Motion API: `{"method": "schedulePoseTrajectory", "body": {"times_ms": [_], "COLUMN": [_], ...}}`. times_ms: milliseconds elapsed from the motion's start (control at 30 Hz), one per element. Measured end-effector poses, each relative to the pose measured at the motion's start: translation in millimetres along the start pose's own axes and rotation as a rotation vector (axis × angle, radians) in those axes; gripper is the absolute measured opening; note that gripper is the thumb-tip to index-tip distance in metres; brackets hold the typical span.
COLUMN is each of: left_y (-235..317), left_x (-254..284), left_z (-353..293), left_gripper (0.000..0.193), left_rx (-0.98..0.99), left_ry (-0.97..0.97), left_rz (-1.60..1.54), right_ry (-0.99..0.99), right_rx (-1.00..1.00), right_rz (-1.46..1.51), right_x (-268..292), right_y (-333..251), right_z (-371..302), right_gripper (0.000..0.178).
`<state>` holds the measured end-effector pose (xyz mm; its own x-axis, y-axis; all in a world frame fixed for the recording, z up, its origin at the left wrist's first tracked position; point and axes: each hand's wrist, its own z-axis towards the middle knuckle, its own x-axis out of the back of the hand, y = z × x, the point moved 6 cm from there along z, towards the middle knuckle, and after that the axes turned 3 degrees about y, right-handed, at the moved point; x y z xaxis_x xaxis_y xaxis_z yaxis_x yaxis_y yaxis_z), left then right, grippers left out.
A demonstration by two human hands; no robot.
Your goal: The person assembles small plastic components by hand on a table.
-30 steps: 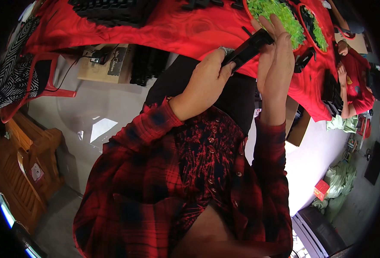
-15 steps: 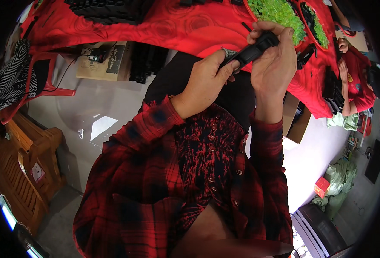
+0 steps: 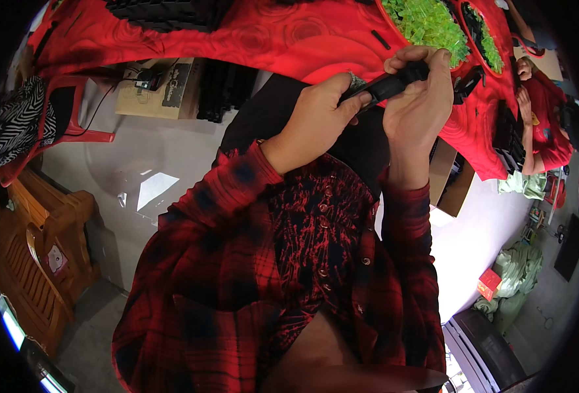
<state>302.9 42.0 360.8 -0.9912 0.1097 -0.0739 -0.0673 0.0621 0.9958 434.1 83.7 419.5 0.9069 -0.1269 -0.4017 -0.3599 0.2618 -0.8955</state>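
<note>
A long black plastic part [image 3: 386, 86] is held slantwise between my two hands, over the near edge of the red-covered table. My left hand [image 3: 312, 118] is closed round its lower left end, with the thumb lying along the top. A small greyish-green piece [image 3: 356, 81] shows beside the left fingers; its kind is unclear. My right hand [image 3: 419, 98] closes on the upper right end, palm turned up and fingertips curled over it. Just beyond the right fingers, a short thin black stick [image 3: 380, 39] lies on the cloth.
Red trays of bright green clear pieces [image 3: 427, 29] stand at the back right. Stacked black parts [image 3: 165, 14] sit at the back left. Under the table is a cardboard box [image 3: 158, 92]. A person in red [image 3: 546, 118] works at the right. A wooden chair [image 3: 34, 255] stands at left.
The right hand has come slightly nearer, and the black part lies a little flatter. The thin stick, partly behind the fingers before, now shows fully. Both hands keep their hold.
</note>
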Motion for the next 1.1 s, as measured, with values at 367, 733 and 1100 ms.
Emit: {"method": "schedulePoseTrajectory", "body": {"times_ms": [367,733,1100], "left_y": [0.9,-9.6,21.0], "left_x": [-2.8,6.0,41.0], "left_z": [6.4,23.8,44.4], "left_gripper": [0.013,0.025,0.041], "left_rx": [0.036,0.067,-0.112], "left_ry": [-0.35,-0.369,-0.539], "left_rz": [-0.094,-0.004,0.406], "right_ry": [0.018,-0.013,-0.176], "right_rx": [-0.064,-0.032,-0.277], "right_rz": [0.091,-0.328,-0.526], "right_x": [15.4,13.1,52.2], "right_y": [0.5,4.2,11.8], "right_z": [13.2,8.3,-14.9], "right_gripper": [0.038,0.023,0.024]}}
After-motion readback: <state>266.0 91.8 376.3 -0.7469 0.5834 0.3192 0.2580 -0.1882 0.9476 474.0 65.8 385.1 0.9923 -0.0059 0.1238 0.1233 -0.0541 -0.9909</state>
